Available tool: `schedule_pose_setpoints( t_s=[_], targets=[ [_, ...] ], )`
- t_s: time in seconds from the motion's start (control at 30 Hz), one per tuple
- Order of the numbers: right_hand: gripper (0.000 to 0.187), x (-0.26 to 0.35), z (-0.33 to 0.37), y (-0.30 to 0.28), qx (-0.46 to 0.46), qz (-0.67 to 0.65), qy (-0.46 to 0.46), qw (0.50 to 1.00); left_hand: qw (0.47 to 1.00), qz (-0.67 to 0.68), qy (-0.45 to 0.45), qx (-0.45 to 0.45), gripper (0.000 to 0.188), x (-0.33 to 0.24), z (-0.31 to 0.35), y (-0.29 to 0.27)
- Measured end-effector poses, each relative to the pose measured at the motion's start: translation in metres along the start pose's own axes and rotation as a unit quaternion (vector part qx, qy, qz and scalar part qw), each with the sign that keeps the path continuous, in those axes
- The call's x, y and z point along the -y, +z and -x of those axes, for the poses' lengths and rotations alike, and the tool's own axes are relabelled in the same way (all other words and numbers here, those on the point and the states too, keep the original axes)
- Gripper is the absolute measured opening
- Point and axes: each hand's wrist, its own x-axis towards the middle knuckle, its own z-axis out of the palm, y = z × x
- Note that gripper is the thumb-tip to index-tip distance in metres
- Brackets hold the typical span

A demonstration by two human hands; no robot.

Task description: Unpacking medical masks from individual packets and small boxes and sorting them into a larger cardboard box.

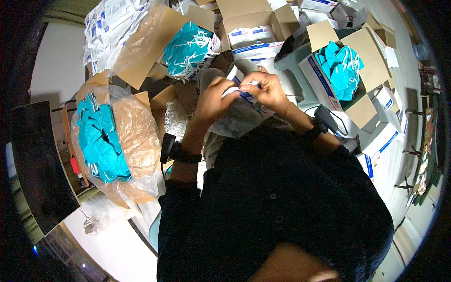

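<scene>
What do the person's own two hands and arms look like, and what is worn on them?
The left hand and right hand wear no gloves. Dark, nearly black sleeves end on the forearms. Each wrist has a black strap with a boxy black device; a thin dark cable hangs by the left one.

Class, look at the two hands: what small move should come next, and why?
Perhaps gently fold the pinched white edge over: the left hand and right hand meet there on the white-and-blue package. Whether it is being opened or closed is unclear.
</scene>
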Motion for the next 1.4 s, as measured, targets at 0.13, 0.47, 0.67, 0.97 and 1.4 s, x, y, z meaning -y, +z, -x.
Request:
schedule_pose_setpoints(
  t_s=[0.13,0.47,0.67,0.97,1.4],
  targets=[
    [0.013,0.024,-0.007,0.008,-0.028,-0.043,0.081,0.995,0.997,-0.047,-0.038,0.051,0.02,0.013,0.005,0.008],
    [0.035,-0.043,-0.015,0.036,-0.094,0.026,0.189,0.977,0.984,-0.141,0.079,-0.078,0.009,-0.039,0.021,0.012],
    [0.016,-0.054,-0.014,0.055,-0.071,0.037,0.274,0.958,0.995,-0.044,0.019,-0.086,0.018,-0.068,0.053,-0.007],
    [0.023,-0.036,-0.005,0.04,-0.075,0.009,0.334,0.94,0.969,0.009,0.023,-0.247,0.005,-0.104,0.067,-0.03],
    [0.017,0.02,-0.029,0.015,0.152,-0.22,0.111,0.957,0.987,0.061,-0.131,-0.064,0.02,-0.026,0.045,-0.017]
  ],
)
